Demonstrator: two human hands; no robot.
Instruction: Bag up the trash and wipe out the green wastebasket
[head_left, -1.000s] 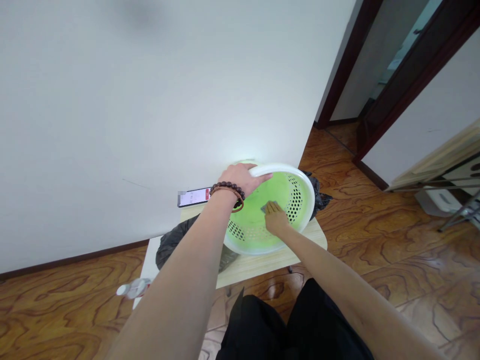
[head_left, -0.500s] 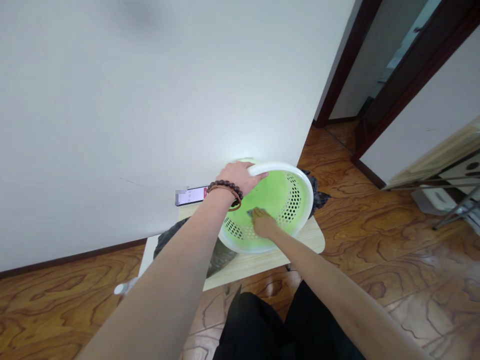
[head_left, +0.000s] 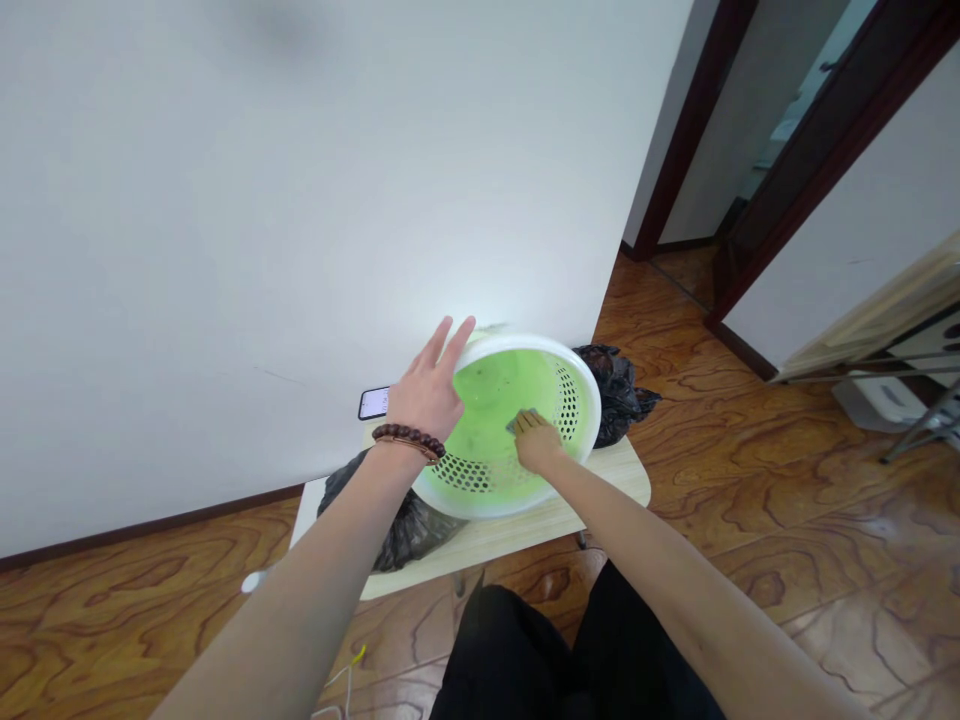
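Note:
A round plastic basket (head_left: 487, 385), green inside with a white rim and perforated sides, is tilted so that its inside faces me. My left hand (head_left: 427, 395), wearing a dark beaded bracelet, is at the basket's left rim with its fingers stretched out and apart. Its thumb is hidden. Inside the basket, my right hand (head_left: 538, 443) is closed on a small grey cloth (head_left: 516, 424) and presses it against the green bottom. Most of the cloth is covered by the fingers.
The basket rests on a small pale wooden table (head_left: 619, 470) against a white wall (head_left: 300, 200). Black plastic bags (head_left: 619, 395) lie right of the basket, and another dark bag (head_left: 416, 530) lies left. A phone (head_left: 373, 402) is by the wall. A cable (head_left: 349, 675) lies on the floor.
My left hand has loosened from the upper rim and moved left and down, its fingers spreading. The basket has turned and shifted slightly left. My right hand has moved slightly right with the cloth.

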